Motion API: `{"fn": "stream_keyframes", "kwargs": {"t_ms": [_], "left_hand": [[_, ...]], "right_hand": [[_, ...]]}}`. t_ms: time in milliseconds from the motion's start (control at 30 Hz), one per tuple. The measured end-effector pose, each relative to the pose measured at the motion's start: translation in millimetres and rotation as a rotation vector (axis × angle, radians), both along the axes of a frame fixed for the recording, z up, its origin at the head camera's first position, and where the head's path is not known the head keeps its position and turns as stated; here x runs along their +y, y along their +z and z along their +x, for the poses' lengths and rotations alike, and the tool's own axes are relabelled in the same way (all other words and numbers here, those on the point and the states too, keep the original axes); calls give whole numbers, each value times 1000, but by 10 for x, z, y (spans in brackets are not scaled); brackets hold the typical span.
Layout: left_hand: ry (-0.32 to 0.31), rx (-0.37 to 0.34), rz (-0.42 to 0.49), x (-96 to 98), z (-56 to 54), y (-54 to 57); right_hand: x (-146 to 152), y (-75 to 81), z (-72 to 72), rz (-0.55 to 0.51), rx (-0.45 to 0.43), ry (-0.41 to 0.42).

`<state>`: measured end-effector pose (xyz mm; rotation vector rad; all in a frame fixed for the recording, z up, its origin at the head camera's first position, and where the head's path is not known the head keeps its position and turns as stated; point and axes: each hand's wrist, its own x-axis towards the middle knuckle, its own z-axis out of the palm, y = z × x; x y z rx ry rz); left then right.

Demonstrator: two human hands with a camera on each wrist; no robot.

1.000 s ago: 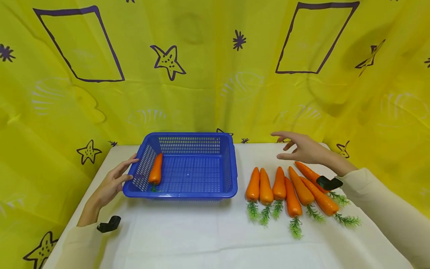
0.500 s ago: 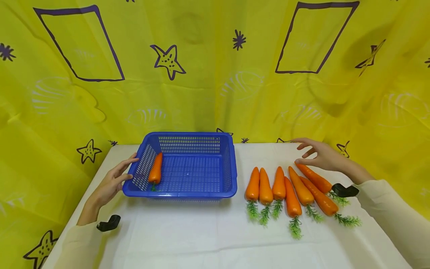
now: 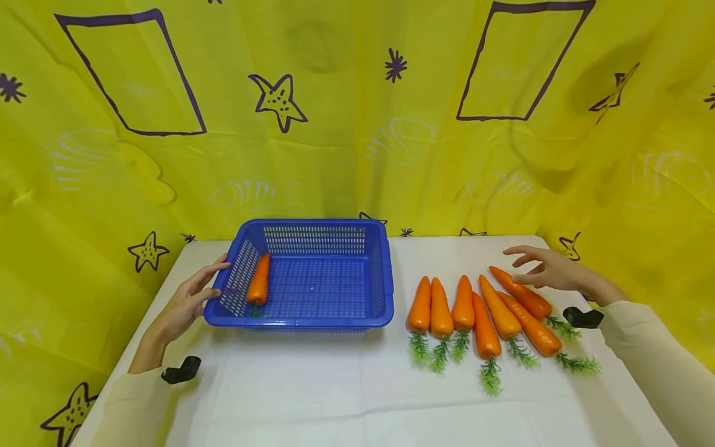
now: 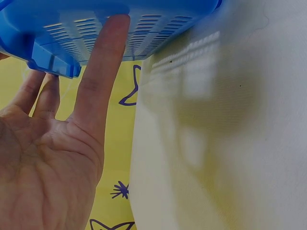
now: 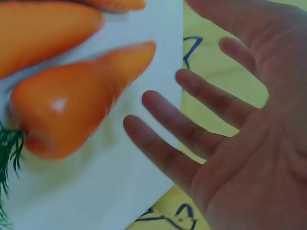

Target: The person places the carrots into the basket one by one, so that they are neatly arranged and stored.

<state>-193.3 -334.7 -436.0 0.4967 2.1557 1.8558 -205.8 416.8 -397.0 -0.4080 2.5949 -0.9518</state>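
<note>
A blue plastic basket [image 3: 301, 323] with slotted walls stands left of the middle in the head view. One orange carrot [image 3: 259, 284] with green leaves lies inside along its left wall. The left hand [image 3: 184, 304] rests against the basket's left side; the left wrist view shows its straight thumb [image 4: 103, 72] touching the slotted wall. Over at the right, the right hand [image 3: 550, 271] hovers with spread fingers and holds nothing. Nearest to it is the outermost carrot [image 3: 533, 301], just beyond the fingertips in the right wrist view.
Several more carrots, among them one [image 3: 420, 307] nearest the basket, lie in a fanned row with leaves toward the front. A white cloth covers the table [image 3: 313, 391]. Behind and at both sides hangs a yellow curtain [image 3: 335, 174] with purple drawings.
The right hand has moved rightward and lower, from above the table's back to beside the outermost carrot. The left hand, basket and carrots have stayed in place.
</note>
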Motion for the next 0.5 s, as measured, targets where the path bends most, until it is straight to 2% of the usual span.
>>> {"fn": "stream_keyframes", "kwargs": {"t_ms": [267, 500], "left_hand": [[5, 7, -16, 1, -13, 1], [10, -6, -11, 2, -5, 19]], "right_hand": [[168, -127, 0, -21, -229, 5], [160, -174, -21, -22, -286, 19]]}}
